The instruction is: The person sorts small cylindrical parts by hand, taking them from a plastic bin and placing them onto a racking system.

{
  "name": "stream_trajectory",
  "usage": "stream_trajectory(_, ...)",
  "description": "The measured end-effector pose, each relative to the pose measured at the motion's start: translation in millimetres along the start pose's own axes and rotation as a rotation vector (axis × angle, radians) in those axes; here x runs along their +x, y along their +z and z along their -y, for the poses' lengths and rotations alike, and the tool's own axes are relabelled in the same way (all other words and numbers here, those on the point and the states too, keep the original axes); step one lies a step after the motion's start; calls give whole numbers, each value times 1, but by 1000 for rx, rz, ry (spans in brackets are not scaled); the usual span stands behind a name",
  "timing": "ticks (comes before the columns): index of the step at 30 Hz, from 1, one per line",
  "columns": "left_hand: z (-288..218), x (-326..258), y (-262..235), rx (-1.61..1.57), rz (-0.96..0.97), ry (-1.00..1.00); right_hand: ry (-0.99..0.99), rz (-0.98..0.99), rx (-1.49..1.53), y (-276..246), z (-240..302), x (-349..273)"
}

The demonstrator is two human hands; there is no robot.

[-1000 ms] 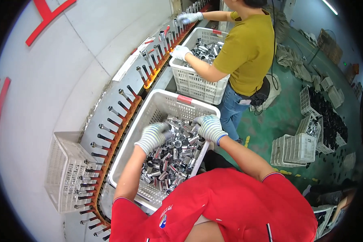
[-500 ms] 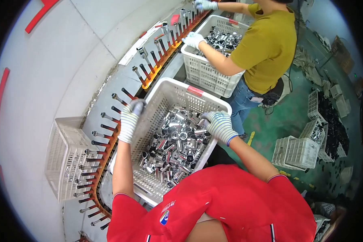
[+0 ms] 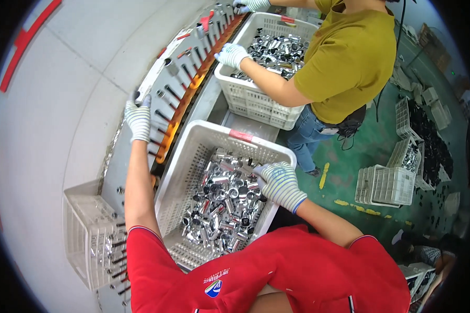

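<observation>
My left hand, in a striped glove with grey fingertips, is raised at the far left beside a curved rack of upright pegs. Its fingers close round a small metal cylinder with a dark opening, mostly covered by the glove. A white perforated basket stands in front of me, holding many loose chrome cylindrical parts. Over the basket's right side is my right hand, gloved alike, with bent fingers among the topmost parts. Whatever those fingers hold is hidden.
A co-worker in a mustard shirt stands ahead right, gloved hands at the rack, by a second basket of chrome parts. An empty-looking crate sits left, beyond the rack. Stacked crates stand on the green floor.
My left hand has moved forward and left, from the basket's edge to farther along the rack. My right hand has shifted slightly down and left. The whole view has turned a little.
</observation>
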State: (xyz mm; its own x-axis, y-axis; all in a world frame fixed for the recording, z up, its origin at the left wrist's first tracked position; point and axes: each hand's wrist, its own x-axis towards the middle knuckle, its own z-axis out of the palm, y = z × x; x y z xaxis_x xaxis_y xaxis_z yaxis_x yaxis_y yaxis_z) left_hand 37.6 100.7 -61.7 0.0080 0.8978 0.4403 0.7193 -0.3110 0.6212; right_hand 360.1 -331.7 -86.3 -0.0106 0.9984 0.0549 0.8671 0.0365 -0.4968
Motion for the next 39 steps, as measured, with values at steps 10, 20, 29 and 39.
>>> stream_trajectory(10,-75,16,18,423,197,135,-48,-103,68,1,3,-17)
stream_trajectory(20,-166,-257,-68,40,682,275,-2,-13,-22,5,-4,-19)
stream_trajectory(29,51,-363,-241,474,135,-55,-4,13,-90,16,-1,-32)
stream_trajectory(39,92,-435,-264,648,80,-474,-289,231,329,11,36,118)
